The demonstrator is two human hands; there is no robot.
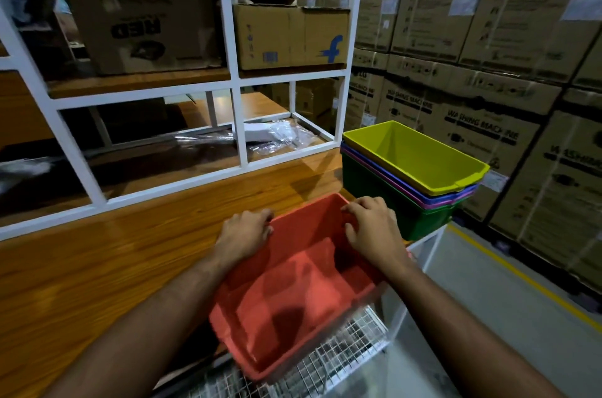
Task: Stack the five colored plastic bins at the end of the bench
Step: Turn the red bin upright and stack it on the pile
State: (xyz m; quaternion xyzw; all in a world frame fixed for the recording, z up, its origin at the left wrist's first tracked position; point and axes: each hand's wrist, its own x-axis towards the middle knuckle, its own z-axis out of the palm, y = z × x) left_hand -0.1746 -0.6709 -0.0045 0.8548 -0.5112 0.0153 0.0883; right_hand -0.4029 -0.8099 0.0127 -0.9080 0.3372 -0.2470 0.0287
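The red bin (293,283) is gripped by both hands: left hand (242,236) curled over its left rim, right hand (374,228) over its right rim. Its long axis runs away from the person. The nested stack (407,189) stands beyond and right of the red bin, at the counter (97,267) end, nearer the right hand. The yellow-green top bin (420,153) shows nothing inside; the red bin likewise.

Red bin (293,283) smooth plastic; bench (97,267) glossy wood grain.
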